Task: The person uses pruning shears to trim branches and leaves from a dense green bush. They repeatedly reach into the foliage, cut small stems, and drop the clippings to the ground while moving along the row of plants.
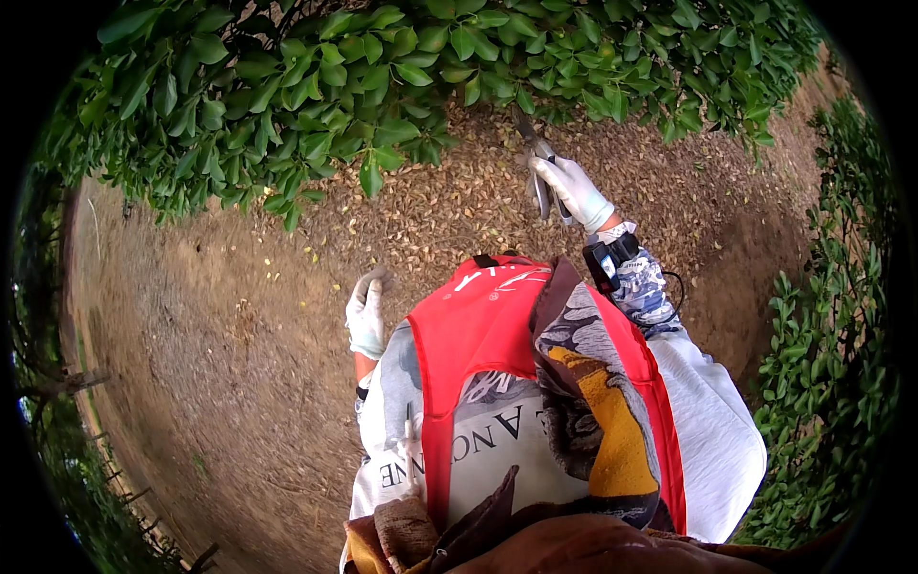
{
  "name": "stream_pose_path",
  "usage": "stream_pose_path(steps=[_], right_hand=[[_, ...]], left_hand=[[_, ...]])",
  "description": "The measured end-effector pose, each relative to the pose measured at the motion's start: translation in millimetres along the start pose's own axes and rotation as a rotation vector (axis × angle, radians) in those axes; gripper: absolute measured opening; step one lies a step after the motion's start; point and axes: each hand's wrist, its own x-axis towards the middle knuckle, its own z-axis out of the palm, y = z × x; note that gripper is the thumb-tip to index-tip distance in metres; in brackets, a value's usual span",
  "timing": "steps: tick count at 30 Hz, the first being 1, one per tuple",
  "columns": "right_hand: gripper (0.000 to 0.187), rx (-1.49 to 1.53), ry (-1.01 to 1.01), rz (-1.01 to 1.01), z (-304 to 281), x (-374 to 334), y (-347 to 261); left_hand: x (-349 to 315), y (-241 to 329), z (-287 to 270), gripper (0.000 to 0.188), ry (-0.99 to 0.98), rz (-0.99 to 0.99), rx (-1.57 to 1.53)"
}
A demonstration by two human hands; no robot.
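Observation:
My right hand (571,191), in a white glove, is closed round a pair of pruning shears (543,150). Their handles stick out below my fingers, and the dark blades point up toward the lower edge of a leafy green hedge (411,72). My left hand (364,314), gloved in white too, hangs beside my body over bare soil, apart from the hedge. Its fingers are loosely bent and a little blurred at the tips, and I see nothing in them.
Dry fallen leaves (421,206) cover the ground beneath the hedge. Brown soil (229,383) stretches to the left. Another row of bushes (813,383) stands close on my right. A black device (608,260) with a cable is strapped to my right wrist.

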Motion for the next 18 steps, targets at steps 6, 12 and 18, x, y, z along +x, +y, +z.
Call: stream_pose_path(steps=[6, 12, 18], right_hand=[[0.046, -0.006, 0.031, -0.041, -6, 5, -10], [0.045, -0.074, 0.039, -0.058, -12, 11, -19], [0.042, -0.072, 0.069, -0.051, -9, 12, -33]], left_hand=[[-8, -3, -4, 0.039, 0.018, -0.003, -0.004], [-11, 1, -3, 0.039, 0.027, -0.017, 0.012], [-11, 3, 0, 0.033, 0.033, -0.025, -0.011]])
